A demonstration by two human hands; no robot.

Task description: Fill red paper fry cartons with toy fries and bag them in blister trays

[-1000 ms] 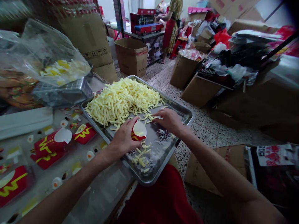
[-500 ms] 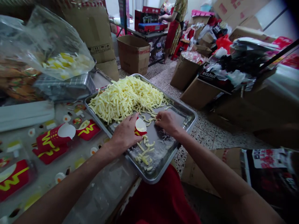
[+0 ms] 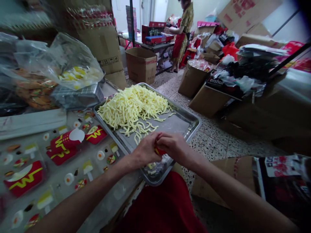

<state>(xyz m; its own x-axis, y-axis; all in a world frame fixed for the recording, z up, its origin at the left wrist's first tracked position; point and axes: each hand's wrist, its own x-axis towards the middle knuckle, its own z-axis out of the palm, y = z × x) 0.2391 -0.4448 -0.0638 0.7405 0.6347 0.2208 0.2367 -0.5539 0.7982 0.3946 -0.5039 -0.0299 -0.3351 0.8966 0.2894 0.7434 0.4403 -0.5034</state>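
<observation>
My left hand [image 3: 145, 149] is closed around a small red and yellow fry carton [image 3: 159, 151], mostly covered by my fingers. Closed at the carton's top is my right hand [image 3: 174, 147]; whatever its fingers hold is hidden. Both hands meet over the near part of a metal tray [image 3: 194, 128]. Pale yellow fry-shaped pieces [image 3: 131, 105] are heaped at the tray's far side, with loose ones scattered in front. A few short bits [image 3: 152, 171] lie in the near corner below my hands.
Red cartons [image 3: 64, 149] lie on the patterned table cover [image 3: 97, 168] to the left. Behind them are a clear bag with yellow and white pieces [image 3: 76, 77] and a plaid box [image 3: 77, 95]. Cardboard boxes [image 3: 141, 66] stand on the floor. A person [image 3: 182, 35] stands at a far table.
My right hand has moved from the loose pieces toward me to the carton. My left hand has shifted right with the carton, and the two hands now touch. The view has shifted slightly.
</observation>
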